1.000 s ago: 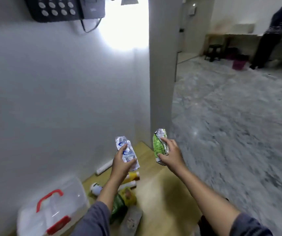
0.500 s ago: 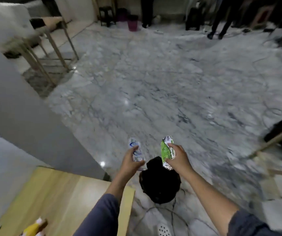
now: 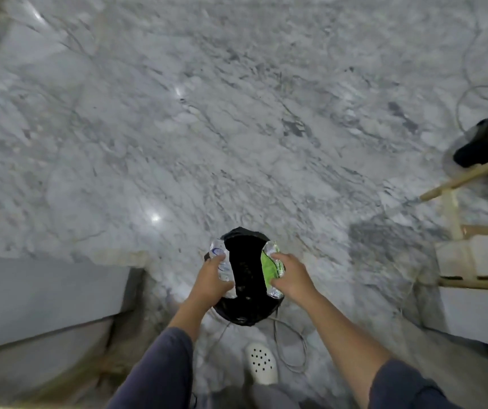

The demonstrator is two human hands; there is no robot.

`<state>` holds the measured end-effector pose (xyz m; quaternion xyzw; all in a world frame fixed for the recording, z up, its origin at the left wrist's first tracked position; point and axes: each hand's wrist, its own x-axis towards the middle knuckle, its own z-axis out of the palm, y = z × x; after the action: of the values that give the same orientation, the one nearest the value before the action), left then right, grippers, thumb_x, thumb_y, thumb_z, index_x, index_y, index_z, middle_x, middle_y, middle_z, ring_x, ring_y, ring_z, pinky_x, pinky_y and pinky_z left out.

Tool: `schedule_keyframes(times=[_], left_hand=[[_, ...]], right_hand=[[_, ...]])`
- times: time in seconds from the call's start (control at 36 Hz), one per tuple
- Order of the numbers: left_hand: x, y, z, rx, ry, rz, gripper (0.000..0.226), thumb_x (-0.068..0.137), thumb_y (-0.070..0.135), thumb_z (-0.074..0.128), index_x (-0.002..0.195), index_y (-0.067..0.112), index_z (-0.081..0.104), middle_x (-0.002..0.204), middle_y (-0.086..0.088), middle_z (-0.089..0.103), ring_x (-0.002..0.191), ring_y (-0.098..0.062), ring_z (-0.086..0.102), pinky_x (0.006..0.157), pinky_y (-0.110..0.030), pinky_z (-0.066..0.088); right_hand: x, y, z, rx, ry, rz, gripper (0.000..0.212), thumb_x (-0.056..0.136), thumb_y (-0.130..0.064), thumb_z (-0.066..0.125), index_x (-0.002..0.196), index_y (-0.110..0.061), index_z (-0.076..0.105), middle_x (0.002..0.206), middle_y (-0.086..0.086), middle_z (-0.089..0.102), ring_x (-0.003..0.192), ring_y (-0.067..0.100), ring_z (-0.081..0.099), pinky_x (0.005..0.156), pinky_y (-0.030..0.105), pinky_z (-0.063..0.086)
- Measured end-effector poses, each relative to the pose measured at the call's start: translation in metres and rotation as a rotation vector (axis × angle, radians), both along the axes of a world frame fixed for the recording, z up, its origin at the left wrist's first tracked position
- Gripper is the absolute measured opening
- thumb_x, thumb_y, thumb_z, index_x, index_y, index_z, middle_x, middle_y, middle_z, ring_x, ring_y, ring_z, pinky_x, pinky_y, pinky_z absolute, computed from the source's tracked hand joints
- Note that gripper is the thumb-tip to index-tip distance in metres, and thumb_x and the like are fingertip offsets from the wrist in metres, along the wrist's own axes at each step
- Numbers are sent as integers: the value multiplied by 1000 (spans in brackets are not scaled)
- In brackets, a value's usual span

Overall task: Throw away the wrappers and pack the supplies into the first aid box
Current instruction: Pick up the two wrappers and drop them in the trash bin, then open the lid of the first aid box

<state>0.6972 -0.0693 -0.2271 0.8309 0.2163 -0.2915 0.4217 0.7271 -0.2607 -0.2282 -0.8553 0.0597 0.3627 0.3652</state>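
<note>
— What is underfoot here?

— A grey-white marble floor [image 3: 236, 128] fills most of the frame, with bright glints of light on it. A thin cable [image 3: 290, 346] loops across it low in the centre, beside a white perforated shoe [image 3: 261, 363].

— And the hands?

— Both reach forward in the lower centre of the frame. The left hand [image 3: 211, 280] is curled around a silvery wrapper with blue print [image 3: 221, 262], thumb on one side and fingers on the other; the wrapper stands nearly upright and pokes out above the knuckles. The right hand [image 3: 291, 276] pinches a green and silver wrapper [image 3: 269, 265] the same way, thumb pressed against its face.

— Where do the wrappers sit relative to the bin?

— Directly over it. A round bin lined with a black bag [image 3: 244, 290] stands on the floor just beneath the hands. The blue-printed wrapper hangs over its left rim, the green one over its right rim, and the dark mouth shows in the gap between them.

— Anything else nearby?

— A grey wall edge [image 3: 45, 299] at lower left, and wooden furniture legs [image 3: 466, 172] with something black [image 3: 484, 149] at the right edge, too blurred to identify.
</note>
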Motion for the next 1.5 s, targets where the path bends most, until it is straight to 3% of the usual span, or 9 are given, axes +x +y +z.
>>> schedule_keyframes(times=[0.14, 0.25, 0.31, 0.44, 0.58, 0.67, 0.89, 1.19, 1.5], left_hand=[[5, -3, -38, -19, 67, -39, 69, 83, 13, 66, 142, 8, 30, 148, -16, 33, 136, -29, 33, 104, -33, 32], [3, -2, -41, -26, 97, -19, 77, 84, 32, 66, 145, 13, 23, 153, -11, 25, 139, -28, 27, 109, -39, 30], [0, 1, -34, -29, 95, 0, 80, 83, 37, 66, 146, 13, 23, 153, -8, 25, 139, -25, 27, 110, -38, 30], [-4, 5, 6, -1, 97, 17, 75, 85, 37, 63, 145, 13, 25, 152, -7, 29, 138, -24, 30, 108, -35, 29], [-1, 9, 58, 48, 26, -10, 58, 87, 25, 62, 138, 12, 37, 141, -6, 43, 129, -21, 41, 85, -17, 29], [-6, 20, 96, 71, 11, 2, 74, 84, 37, 64, 143, 13, 28, 151, -6, 31, 136, -21, 32, 103, -29, 31], [-45, 70, 195, 178, -116, 119, 81, 81, 45, 64, 145, 14, 24, 152, -5, 27, 138, -22, 30, 111, -34, 28], [-211, 174, 295, 311, -322, 409, 71, 82, 39, 66, 139, 9, 34, 144, -8, 40, 132, -21, 39, 104, -26, 30], [-452, 251, 315, 463, -373, 740, 62, 83, 33, 62, 137, 12, 39, 142, -6, 43, 132, -20, 38, 105, -26, 29]], right_hand=[[4, 8, -41, 23, 93, 14, 68, 81, -4, 64, 140, -17, 35, 140, 11, 40, 125, 27, 44, 80, 25, 45], [4, 7, -46, 18, 158, 37, 79, 81, -15, 69, 146, -16, 23, 153, 7, 26, 139, 26, 30, 110, 36, 34], [3, 5, -39, 5, 151, 50, 78, 82, -17, 68, 146, -15, 23, 153, 8, 25, 140, 25, 27, 111, 33, 28], [5, 2, 0, 2, 129, 66, 78, 84, -21, 66, 146, -13, 20, 155, 8, 21, 141, 24, 23, 112, 34, 26], [15, 11, 53, 8, 61, 92, 67, 85, -14, 64, 141, -4, 29, 149, 15, 33, 135, 28, 33, 110, 37, 33], [19, 21, 96, -7, 16, 129, 49, 86, -7, 59, 130, 5, 42, 136, 24, 45, 125, 33, 44, 101, 41, 38], [6, 69, 194, 59, -127, 266, 69, 85, -24, 64, 143, -14, 27, 149, 7, 31, 136, 23, 33, 108, 31, 31], [-98, 196, 293, 123, -344, 566, 62, 83, -21, 67, 137, -13, 37, 143, 7, 39, 129, 20, 40, 104, 26, 34], [-292, 349, 318, 230, -489, 1019, 56, 76, -19, 72, 128, -10, 49, 134, 9, 52, 125, 22, 47, 100, 25, 35]])
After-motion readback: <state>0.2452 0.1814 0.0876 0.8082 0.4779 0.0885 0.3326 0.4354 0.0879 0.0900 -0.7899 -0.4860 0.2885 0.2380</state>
